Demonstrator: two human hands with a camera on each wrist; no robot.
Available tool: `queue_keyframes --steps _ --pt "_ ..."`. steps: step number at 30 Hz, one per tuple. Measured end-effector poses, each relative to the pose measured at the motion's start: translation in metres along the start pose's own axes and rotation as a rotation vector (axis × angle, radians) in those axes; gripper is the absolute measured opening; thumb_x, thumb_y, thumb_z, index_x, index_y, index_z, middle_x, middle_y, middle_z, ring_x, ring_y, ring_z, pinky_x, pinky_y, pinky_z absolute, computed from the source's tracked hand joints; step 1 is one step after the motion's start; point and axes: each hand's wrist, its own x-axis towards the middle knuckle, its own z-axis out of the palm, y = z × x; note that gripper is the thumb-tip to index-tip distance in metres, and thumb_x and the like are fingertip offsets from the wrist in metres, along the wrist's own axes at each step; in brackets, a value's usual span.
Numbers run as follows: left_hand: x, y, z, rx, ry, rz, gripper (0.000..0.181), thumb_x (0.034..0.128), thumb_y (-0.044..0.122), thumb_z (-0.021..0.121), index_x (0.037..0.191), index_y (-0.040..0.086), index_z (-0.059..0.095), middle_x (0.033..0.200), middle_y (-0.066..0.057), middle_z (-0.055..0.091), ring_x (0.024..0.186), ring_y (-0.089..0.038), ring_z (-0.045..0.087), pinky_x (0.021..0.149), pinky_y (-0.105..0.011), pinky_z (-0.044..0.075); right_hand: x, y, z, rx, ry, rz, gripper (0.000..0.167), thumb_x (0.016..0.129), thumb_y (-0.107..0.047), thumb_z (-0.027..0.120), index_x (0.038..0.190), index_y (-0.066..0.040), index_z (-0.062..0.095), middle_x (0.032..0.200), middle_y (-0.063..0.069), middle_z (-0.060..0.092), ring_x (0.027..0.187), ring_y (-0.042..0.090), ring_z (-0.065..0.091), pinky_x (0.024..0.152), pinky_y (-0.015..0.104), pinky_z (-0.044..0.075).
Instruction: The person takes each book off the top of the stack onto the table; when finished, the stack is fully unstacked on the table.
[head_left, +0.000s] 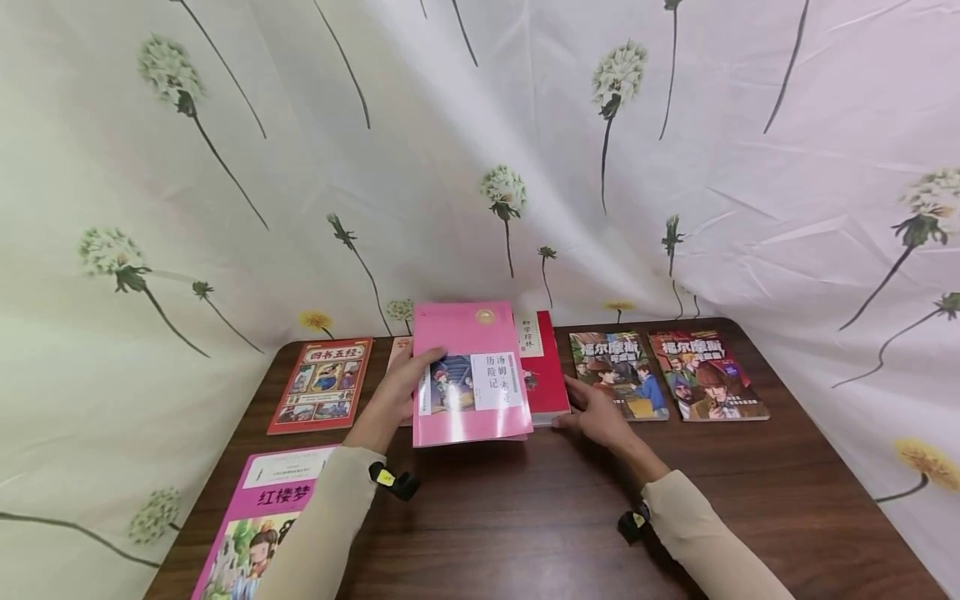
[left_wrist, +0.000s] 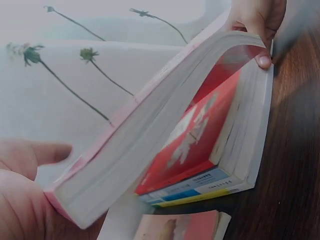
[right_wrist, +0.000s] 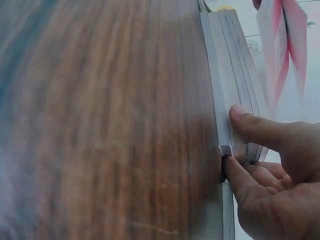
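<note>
Head view: the left hand [head_left: 397,387] grips a pink paperback book with an illustrated cover panel [head_left: 461,333] by its left side, raised partly in front of a thick red book with a white title strip [head_left: 552,367]. The red book tops a stack of pale-edged books [right_wrist: 227,75] on the dark brown wooden table [head_left: 487,517]. The right hand [head_left: 603,417] pinches the stack's near right corner. Ideally, keep that corner steady and squared, and support the paperback nearer its middle against sagging.
</note>
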Motion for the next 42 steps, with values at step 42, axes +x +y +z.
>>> queue_keyframes --steps 42 --pt "-0.118 -0.014 -0.071 0.088 -0.081 -0.099 0.064 0.1065 0.027 0.064 0.159 0.013 0.031 0.114 -0.001 0.076 0.103 -0.022 0.079 0.091 -0.044 0.066 0.003 0.006 -0.001 -0.03 0.01 0.001 0.09 0.091 -0.011 0.085 0.166 -0.005 0.036 0.163 0.019 0.049 0.151 0.034 0.05 0.12 0.054 0.046"
